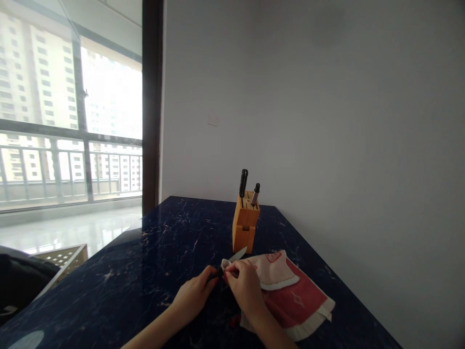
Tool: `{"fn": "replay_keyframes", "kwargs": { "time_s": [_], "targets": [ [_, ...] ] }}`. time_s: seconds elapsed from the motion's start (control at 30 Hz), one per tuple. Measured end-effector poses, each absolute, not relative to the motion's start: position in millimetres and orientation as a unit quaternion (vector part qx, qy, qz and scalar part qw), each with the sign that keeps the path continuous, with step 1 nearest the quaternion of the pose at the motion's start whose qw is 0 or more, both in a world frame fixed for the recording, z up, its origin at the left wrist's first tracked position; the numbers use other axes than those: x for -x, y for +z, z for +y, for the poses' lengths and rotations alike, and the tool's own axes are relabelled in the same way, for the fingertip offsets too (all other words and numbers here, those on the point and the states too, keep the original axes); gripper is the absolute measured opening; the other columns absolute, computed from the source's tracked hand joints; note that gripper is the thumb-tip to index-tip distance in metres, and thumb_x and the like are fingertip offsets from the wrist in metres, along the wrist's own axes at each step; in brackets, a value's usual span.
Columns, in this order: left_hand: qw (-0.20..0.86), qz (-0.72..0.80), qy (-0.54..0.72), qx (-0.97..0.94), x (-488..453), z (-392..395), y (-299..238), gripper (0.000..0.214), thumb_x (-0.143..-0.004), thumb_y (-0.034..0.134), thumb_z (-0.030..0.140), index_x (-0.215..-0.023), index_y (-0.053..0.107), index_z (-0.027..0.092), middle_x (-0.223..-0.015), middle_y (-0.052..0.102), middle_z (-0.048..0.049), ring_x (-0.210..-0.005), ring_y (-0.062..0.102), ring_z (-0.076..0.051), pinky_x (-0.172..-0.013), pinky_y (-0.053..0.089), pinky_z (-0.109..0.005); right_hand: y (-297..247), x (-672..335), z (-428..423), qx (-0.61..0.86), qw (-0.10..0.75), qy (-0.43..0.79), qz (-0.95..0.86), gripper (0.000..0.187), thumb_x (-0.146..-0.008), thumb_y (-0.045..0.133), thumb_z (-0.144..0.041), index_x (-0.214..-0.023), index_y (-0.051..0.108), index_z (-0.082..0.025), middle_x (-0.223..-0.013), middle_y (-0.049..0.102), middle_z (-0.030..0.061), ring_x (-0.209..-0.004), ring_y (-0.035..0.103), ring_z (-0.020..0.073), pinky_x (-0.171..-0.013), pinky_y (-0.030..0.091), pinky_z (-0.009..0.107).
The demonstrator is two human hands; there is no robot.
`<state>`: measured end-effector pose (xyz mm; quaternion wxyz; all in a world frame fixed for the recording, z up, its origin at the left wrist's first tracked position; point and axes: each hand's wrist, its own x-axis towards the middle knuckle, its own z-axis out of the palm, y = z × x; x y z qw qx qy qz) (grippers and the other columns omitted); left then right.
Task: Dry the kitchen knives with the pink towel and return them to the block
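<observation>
My left hand (195, 293) is closed around the black handle of a small knife (238, 254), whose blade points up and to the right. Close beside it, my right hand (245, 285) pinches a corner of a red and white cloth (278, 288) against the knife near the base of the blade. The rest of the cloth spreads over the table under and to the right of my right forearm. Just beyond the blade tip stands a wooden knife block (244, 228). A black-handled tool (243, 183) and a second, shorter handle (256, 194) stick out of its top.
A dark blue marble-patterned table (174, 242) lies under everything. A grey wall (345, 145) runs along its right side and back. On the left are a chair (69, 264) with a perforated back, a dark object on it, and large windows (109, 97).
</observation>
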<state>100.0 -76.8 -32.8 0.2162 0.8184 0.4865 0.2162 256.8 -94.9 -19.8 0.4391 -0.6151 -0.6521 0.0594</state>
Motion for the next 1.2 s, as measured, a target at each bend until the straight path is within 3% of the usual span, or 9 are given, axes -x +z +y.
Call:
{"fn": "replay_keyframes", "kwargs": {
  "time_s": [0.87, 1.2],
  "targets": [
    [0.201, 0.474, 0.212, -0.83, -99.4, -78.6, -34.1, 0.018, -0.089, 0.029, 0.034, -0.099, 0.043, 0.027, -0.095, 0.066, 0.003, -0.086, 0.062, -0.014, -0.071, 0.04, -0.02, -22.2, -257.2, -96.2, 0.606, 0.448, 0.08, -0.652, 0.01, -0.072, 0.051, -0.017, -0.065, 0.058, -0.02, -0.074, 0.062, 0.0036, -0.078, 0.057, 0.019, -0.07, 0.04, 0.027],
    [0.207, 0.458, 0.207, -0.839, -98.3, -77.2, -33.9, 0.017, -0.089, 0.03, 0.035, -0.098, 0.043, 0.028, -0.09, 0.065, 0.0039, -0.082, 0.062, -0.014, -0.068, 0.039, -0.019, -19.4, -259.2, -98.3, 0.575, 0.501, 0.156, -0.628, 0.01, -0.071, 0.052, -0.023, -0.067, 0.061, -0.02, -0.072, 0.066, 0.0029, -0.073, 0.061, 0.0192, -0.067, 0.044, 0.027]
  ]
}}
